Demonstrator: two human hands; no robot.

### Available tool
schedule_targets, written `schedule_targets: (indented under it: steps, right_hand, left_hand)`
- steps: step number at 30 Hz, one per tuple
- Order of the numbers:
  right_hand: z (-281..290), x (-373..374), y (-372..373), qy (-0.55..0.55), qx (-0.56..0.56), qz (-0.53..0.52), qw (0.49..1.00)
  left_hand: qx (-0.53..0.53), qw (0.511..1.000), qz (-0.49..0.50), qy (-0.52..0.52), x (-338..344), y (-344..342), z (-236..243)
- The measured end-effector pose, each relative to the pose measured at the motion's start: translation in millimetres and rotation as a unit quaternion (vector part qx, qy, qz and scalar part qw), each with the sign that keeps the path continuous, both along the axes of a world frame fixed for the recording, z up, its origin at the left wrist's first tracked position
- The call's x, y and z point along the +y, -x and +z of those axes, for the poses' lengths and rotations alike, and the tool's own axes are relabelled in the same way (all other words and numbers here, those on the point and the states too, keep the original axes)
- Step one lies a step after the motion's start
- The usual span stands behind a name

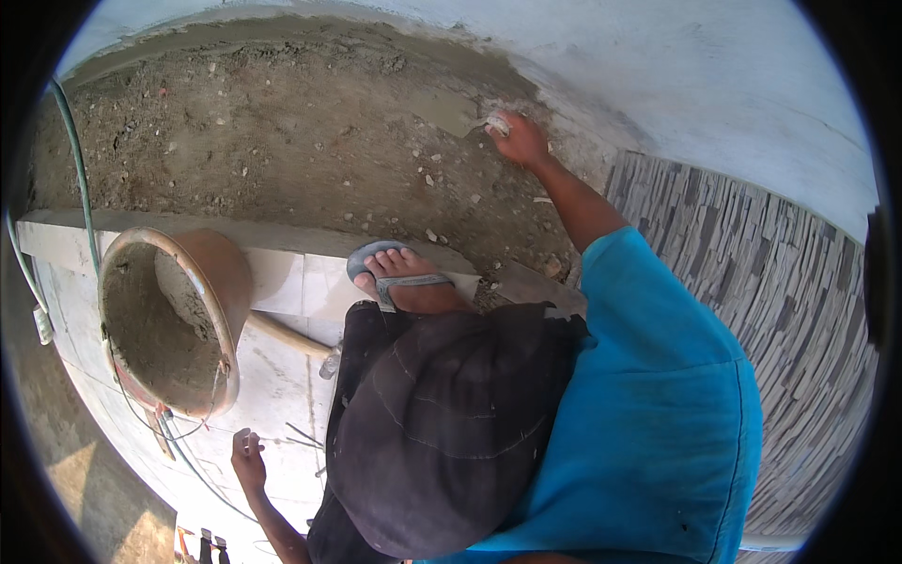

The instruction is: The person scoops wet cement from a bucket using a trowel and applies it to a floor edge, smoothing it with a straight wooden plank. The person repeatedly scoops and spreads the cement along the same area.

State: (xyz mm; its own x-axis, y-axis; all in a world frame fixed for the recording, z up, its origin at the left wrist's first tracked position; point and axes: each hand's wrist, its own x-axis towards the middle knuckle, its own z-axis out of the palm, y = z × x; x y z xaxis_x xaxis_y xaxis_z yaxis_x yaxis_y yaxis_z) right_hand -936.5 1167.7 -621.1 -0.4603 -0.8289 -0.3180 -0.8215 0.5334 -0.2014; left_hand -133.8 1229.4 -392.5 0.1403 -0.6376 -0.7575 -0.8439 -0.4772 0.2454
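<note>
My right hand [520, 139] reaches far out and is closed around the pale handle of a trowel [498, 123]. Its blade blends into the smeared grey mortar [446, 111] along the wall's foot, so its outline is hard to make out. Lower left, my left hand [248, 459] hangs over the pale tiles with loosely bent fingers, and a light gap shows between them. Just beyond that hand stands an orange-brown bucket [228, 273], tilted in view, with grey mortar [155, 324] inside and a thin wire handle hanging down.
Rough soil with pebbles [282, 132] fills the strip before the white wall [714, 85]. Strip-stone cladding [742, 273] borders the right. My sandalled foot [406, 273] rests on the tiled edge. A wooden-handled tool [287, 335] lies beside the bucket, and a green hose [77, 160] runs behind it.
</note>
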Motion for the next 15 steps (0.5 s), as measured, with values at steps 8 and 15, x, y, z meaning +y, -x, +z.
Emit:
schedule_targets:
  steps: [8,15]
  right_hand:
    - [30.4,-15.3,3.0,-0.066,-0.025,-0.040,0.997]
    - [29.7,1.0,22.9,-0.072,0.031,-0.036,0.996]
  left_hand:
    - [-0.005,1.000,0.009,-0.007,-2.8,9.4,2.9]
    - [-0.016,1.000,0.007,-0.013,-5.4,14.3,5.4]
